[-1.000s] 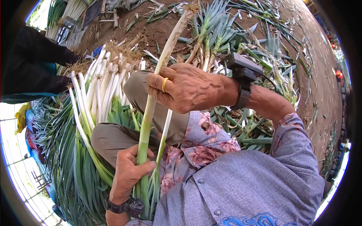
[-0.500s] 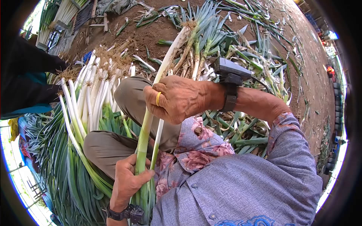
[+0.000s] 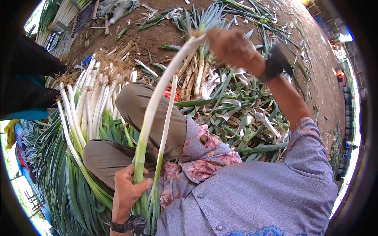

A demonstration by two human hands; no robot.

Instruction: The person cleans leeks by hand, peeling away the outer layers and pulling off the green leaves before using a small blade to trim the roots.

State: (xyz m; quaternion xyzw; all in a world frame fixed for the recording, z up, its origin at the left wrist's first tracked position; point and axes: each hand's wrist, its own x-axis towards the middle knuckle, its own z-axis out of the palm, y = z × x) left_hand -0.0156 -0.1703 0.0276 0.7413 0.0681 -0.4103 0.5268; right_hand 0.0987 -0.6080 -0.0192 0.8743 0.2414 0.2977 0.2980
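Observation:
A long thick leek [image 3: 151,100] runs up from my lap, its white shaft bent to the right near the top. My left hand [image 3: 130,188] is closed around its green part, thumb across the front. A thinner leek [image 3: 166,122] rises beside it, its green leaves passing by the same hand. At the thick leek's upper end is my right hand [image 3: 232,47], smeared by motion, so its fingers and anything in them cannot be made out. To the left, several leeks [image 3: 92,102] lie with white shafts and brown roots upward, green leaves spreading below.
Unpeeled leeks [image 3: 197,76] with brownish skins lie ahead on the soil. Peeled-off leaves [image 3: 244,106] form a heap right of my knee. Another person's dark-clothed leg [image 3: 31,78] stands at the left. A wooden frame [image 3: 96,23] is farther back.
My right hand has moved from the middle of the thick leek up and right to its root end. The shaft now bends and looks whiter. My left hand keeps its hold.

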